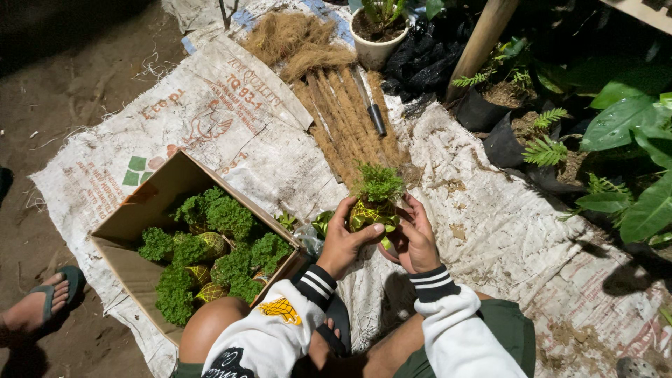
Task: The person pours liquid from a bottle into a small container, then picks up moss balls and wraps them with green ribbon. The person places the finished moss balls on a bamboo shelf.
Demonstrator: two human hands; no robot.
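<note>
Right now both hands close around one small moss ball (pixel 373 213), a rounded bundle wrapped in yellow-green netting with a tuft of green fronds on top. The left hand (pixel 343 241) clasps its near-left side, thumb laid across the netting; the right hand (pixel 415 241) cups the other side, fingers curled behind. The ball stands upright between the palms, its long axis running from the wrapped base up to the fronds, which point away from the person toward the coir sticks (pixel 346 119). It is held above a woven sack mat (pixel 483 210), off-white with faded red print and a green square mark far to the left of the grip.

Just left of the left hand sits an open brown cardboard box (pixel 140 210), rectangular, set at a slant, holding more netted moss balls (pixel 210 252) with fronds upward. Beyond the grip lie the coir sticks side by side, a knife (pixel 371 105) with a dark handle across them, loose coconut fibre (pixel 294 38), and a white pot (pixel 378 35) with a plant. To the right of the grip, black grow bags (pixel 504 133) hold ferns. Far left, another person's foot (pixel 42 301) wears a sandal.
</note>
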